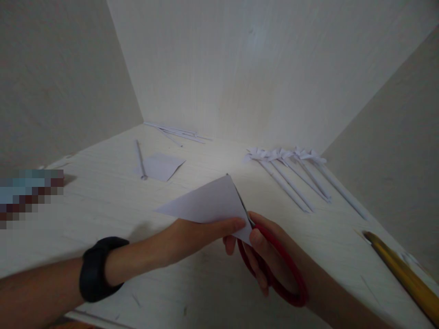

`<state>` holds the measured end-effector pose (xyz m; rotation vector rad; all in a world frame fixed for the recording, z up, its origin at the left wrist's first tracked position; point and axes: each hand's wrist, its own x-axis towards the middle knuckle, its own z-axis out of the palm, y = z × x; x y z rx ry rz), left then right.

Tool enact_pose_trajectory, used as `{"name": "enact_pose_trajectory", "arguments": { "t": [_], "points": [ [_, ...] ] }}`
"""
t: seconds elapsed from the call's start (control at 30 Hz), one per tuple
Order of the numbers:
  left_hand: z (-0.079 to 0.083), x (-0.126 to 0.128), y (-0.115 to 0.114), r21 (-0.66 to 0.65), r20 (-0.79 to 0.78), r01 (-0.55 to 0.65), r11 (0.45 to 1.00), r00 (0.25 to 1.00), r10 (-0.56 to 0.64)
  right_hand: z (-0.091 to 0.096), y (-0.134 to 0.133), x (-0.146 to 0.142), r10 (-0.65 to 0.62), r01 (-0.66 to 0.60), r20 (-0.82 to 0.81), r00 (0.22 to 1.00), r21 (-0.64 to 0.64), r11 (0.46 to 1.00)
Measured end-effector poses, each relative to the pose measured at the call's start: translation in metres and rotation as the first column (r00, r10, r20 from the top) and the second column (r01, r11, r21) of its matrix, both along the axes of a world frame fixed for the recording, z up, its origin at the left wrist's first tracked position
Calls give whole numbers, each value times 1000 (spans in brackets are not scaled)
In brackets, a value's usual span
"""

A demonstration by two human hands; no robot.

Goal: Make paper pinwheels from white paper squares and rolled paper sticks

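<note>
My left hand (pixel 206 230) pinches a folded white sheet of paper (pixel 206 198), thumb on top, with its pointed end toward the left. Through the red handles of a pair of scissors (pixel 291 274) go the fingers of my right hand (pixel 267 242). The scissor blades lie along the paper's right edge, mostly hidden by it. On the white table behind are a flat piece of paper (pixel 159 167) and a thin rolled paper stick (pixel 139 157) resting across its left side.
Several paper windmill-like sticks (pixel 291 169) with folded tops lie at the back right. Thin paper rolls (pixel 178 132) are by the back wall. A yellow-brown long object (pixel 398 274) lies at right; a blurred-out object (pixel 27 192) is at left. White walls (pixel 240 68) enclose the table.
</note>
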<state>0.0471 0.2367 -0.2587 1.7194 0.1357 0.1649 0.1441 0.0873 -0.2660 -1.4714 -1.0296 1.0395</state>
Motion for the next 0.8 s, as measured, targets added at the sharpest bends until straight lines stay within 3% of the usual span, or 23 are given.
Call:
{"name": "enact_pose_trajectory", "arguments": {
  "t": [0.1,0.27,0.43,0.6,0.7,0.8],
  "points": [
    [2,-1,-1,22,19,-8,1000,1000,8,-1,2,-1,-15,15,-14,1000,-3,1000],
    [4,-2,2,11,19,-6,1000,1000,6,5,4,8,-170,170,24,985,-33,985],
    [-3,-4,9,-120,-100,254,960,959,-266,15,3,18,-277,277,-32,960,20,961],
    [-13,-2,9,-251,-46,501,828,848,-527,24,3,15,-241,244,-104,965,15,970],
    [-16,0,9,-323,-3,515,794,838,-545,23,4,13,-257,260,-86,963,23,965],
    [-16,1,12,-342,-12,464,817,867,-498,20,5,15,-291,295,-77,954,36,955]
  ]
}}
